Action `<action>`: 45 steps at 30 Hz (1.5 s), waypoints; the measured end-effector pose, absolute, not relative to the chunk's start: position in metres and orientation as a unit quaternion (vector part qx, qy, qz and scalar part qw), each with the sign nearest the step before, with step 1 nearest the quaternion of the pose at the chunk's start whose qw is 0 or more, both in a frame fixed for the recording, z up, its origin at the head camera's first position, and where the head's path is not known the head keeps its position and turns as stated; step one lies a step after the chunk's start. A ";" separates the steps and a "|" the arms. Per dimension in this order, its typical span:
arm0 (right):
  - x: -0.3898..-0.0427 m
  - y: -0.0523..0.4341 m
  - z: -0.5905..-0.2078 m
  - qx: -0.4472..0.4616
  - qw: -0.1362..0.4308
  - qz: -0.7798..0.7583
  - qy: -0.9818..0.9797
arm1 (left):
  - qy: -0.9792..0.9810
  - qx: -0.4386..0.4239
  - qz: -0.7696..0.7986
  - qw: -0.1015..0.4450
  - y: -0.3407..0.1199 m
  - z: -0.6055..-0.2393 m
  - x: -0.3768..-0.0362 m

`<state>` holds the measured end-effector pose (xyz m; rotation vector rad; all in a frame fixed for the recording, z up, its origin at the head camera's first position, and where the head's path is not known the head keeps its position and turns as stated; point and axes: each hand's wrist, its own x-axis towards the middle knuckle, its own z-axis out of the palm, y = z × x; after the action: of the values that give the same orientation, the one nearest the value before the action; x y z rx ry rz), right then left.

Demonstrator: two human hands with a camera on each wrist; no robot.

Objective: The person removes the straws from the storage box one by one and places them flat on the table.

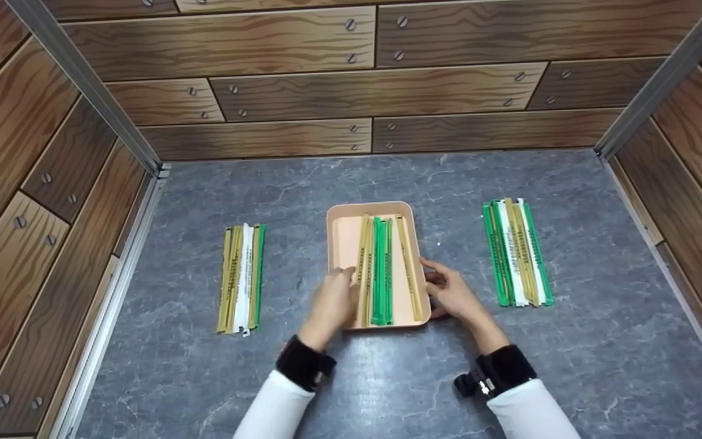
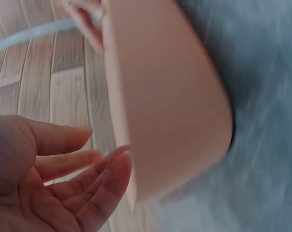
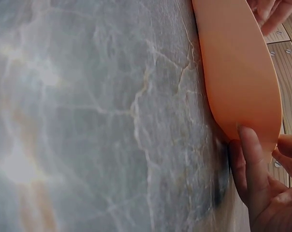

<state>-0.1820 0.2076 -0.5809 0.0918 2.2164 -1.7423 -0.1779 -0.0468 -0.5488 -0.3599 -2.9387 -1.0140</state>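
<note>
A shallow peach-coloured tray (image 1: pixel 343 235) lies in the middle of the grey marbled surface. Inside it are long, narrow printed strips, gold strips (image 1: pixel 407 268) and green strips (image 1: pixel 381 271); their exact kind is unclear. My left hand (image 1: pixel 334 299) is over the tray's left rim, fingertips close to the gold strips. In the left wrist view, thumb and fingers (image 2: pixel 112 181) are apart and loosely bent, with nothing visible between them. At the tray's right side, my right hand (image 1: pixel 456 299) holds the wall near the front corner, its fingers (image 3: pixel 252 150) against the outside.
A bundle of gold, white and green strips (image 1: pixel 241 277) lies left of the tray. Another such bundle (image 1: pixel 517 253) lies to the right. Wood-patterned walls (image 1: pixel 302 97) enclose the back and both sides, with metal rails (image 1: pixel 113 262) along the edges.
</note>
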 end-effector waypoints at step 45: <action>-0.178 0.204 -0.568 0.030 0.164 -0.602 0.781 | -0.966 -0.074 -0.247 0.004 -0.018 -0.570 -0.191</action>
<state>-0.1785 0.2035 -0.5682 0.0853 2.2259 -1.7163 -0.1911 -0.0181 -0.5702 -0.2316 -3.0283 -0.7735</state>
